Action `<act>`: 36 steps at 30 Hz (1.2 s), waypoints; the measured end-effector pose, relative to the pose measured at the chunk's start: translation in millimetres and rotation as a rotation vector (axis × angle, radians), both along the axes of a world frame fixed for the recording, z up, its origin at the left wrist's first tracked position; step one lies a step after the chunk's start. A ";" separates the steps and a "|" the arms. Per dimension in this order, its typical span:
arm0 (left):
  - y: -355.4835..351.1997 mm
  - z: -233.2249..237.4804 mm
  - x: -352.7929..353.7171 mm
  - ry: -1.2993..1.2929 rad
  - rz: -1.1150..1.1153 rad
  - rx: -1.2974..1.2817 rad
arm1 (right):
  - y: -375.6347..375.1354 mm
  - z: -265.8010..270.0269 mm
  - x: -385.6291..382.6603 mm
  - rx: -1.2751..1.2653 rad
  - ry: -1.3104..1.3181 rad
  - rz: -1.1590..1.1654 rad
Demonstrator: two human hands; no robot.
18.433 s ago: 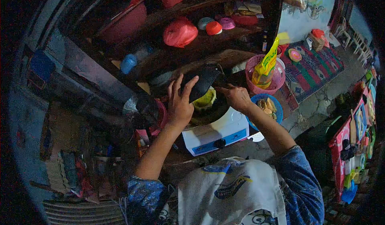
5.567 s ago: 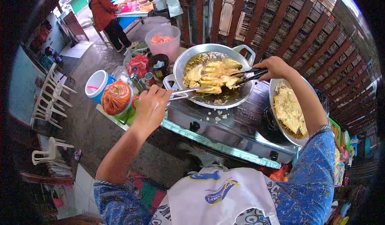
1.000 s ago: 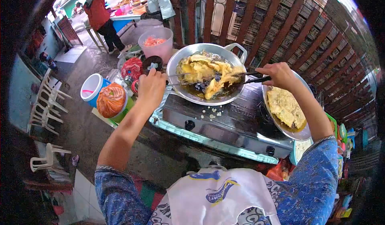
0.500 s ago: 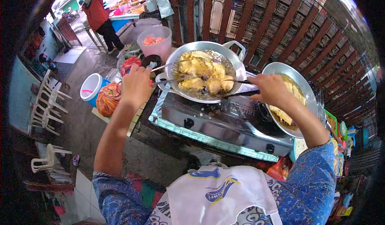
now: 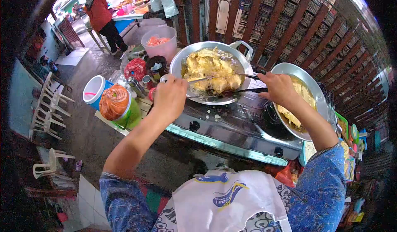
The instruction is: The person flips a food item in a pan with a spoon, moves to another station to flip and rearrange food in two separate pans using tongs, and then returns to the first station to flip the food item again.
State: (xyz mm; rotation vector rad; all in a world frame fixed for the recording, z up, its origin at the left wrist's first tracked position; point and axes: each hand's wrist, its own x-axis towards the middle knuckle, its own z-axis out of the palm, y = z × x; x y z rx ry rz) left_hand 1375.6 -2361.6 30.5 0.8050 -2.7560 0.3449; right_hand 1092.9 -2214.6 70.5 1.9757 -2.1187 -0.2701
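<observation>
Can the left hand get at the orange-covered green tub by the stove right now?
Probably, as far as the path goes: the tub sits close beside the left hand, with nothing over it. But that hand is closed on a metal utensil reaching into the wok, so it isn't free.

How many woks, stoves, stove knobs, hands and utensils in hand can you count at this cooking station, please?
Woks: 2
Stove: 1
Stove knobs: 2
Hands: 2
Utensils in hand: 2
Total: 9

left hand (image 5: 169,97) clenched, arm extended | right hand (image 5: 278,88) clenched, elbow bent
</observation>
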 end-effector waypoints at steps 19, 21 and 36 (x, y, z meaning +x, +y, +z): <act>-11.9 1.8 15.2 0.178 -0.091 -0.072 | -4.0 -20.5 -34.7 -0.132 -0.119 0.228; -14.9 0.0 19.5 0.182 -0.092 -0.053 | -3.7 -13.4 -36.2 -0.071 -0.189 0.138; -17.6 -5.0 45.6 0.279 -0.057 0.041 | -9.4 -13.1 -78.7 -0.081 -0.407 0.105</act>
